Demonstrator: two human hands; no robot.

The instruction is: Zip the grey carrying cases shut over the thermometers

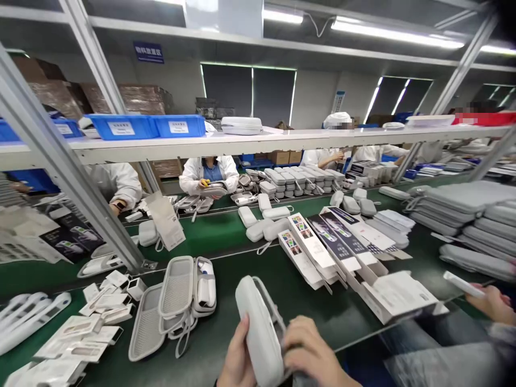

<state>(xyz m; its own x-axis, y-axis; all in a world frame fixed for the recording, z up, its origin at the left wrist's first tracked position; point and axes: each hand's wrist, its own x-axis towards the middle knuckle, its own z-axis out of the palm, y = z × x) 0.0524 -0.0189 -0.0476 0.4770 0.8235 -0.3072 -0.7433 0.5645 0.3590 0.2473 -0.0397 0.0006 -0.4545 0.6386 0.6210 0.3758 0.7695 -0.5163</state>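
Observation:
A grey zip case [258, 322] stands on edge at the bottom middle, held between both my hands. My left hand [237, 357] grips its left side with the fingers curled round it. My right hand [310, 352] is closed against its right side, near the zip and strap. To the left, two open grey cases [175, 301] lie on the green belt [242, 263], one with a white device inside. Right of my hands lie flat product boxes [322, 247] in a row and an open white carton [397, 298].
Small white packets [100, 303] and white devices [28, 320] lie at the left. Closed grey cases [463, 215] are stacked at the right. Another person's hand [492, 301] holds a white piece at the far right. Workers in white coats sit across the belt under a shelf [258, 141] with blue bins.

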